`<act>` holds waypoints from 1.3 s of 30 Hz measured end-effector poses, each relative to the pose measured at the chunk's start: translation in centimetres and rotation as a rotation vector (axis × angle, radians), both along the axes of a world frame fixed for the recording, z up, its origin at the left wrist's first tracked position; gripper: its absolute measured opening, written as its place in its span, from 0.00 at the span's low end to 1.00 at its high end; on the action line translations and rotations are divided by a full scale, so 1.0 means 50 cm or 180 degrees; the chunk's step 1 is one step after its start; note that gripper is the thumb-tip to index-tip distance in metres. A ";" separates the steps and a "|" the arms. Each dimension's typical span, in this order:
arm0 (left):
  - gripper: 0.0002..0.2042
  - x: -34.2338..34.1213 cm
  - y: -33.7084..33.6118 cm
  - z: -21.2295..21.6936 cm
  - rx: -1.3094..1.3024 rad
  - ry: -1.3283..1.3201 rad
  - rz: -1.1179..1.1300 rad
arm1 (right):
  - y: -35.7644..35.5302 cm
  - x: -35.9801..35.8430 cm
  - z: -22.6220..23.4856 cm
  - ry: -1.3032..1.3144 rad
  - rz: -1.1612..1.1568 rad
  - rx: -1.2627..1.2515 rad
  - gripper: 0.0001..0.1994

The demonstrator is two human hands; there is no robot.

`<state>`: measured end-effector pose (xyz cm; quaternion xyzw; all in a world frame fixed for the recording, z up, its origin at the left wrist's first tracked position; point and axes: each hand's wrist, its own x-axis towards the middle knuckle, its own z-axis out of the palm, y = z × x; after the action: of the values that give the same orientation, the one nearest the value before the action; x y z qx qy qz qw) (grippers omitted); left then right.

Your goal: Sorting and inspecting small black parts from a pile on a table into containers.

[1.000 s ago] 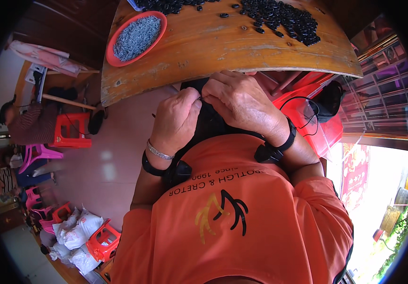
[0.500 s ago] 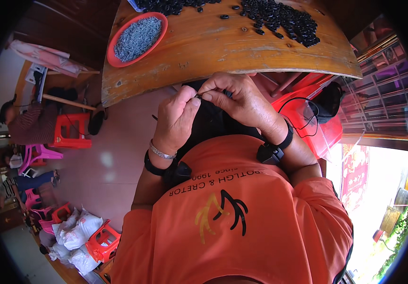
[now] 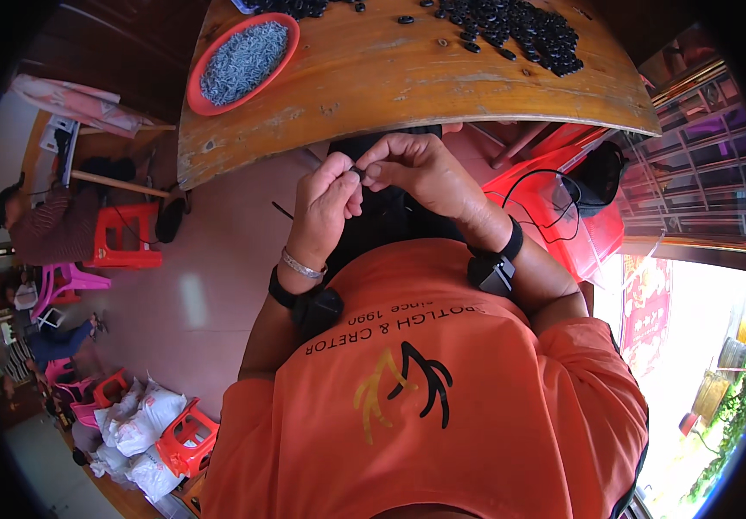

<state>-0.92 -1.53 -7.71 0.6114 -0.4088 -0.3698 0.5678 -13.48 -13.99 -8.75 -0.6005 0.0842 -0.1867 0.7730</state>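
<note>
Uncurled somewhat since a second ago, the right hand (image 3: 423, 177) pinches a small black piece (image 3: 357, 173), as does the left hand (image 3: 323, 197); grey screws (image 3: 245, 62) fill a red bowl (image 3: 204, 105).

Orange T-shirt (image 3: 459, 389), silver bracelet (image 3: 301, 265), black wristbands (image 3: 515, 239)

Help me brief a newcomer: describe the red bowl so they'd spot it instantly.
Find the wooden table at the top. Near its left end sits the red bowl. Its bright red rim and heaped grey pieces set it apart from the loose black pieces.
</note>
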 end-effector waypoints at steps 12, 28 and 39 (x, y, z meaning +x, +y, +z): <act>0.09 0.051 0.037 -0.067 0.0960 0.0401 -0.0232 | -0.082 -0.067 -0.274 0.2003 -0.0198 -0.3200 0.10; 0.09 0.047 0.055 -0.047 0.0775 0.0343 -0.0133 | -0.091 -0.004 -0.365 0.2199 0.0138 -0.4099 0.07; 0.09 0.046 0.025 0.051 0.0145 0.0322 -0.0053 | -0.081 -0.071 -0.050 0.0798 -0.0338 -0.0366 0.08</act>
<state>1.38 -0.30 -5.18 0.6012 -0.3762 -0.4141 0.5706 -17.03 -18.05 -11.25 -0.6571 0.2008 -0.1554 0.7097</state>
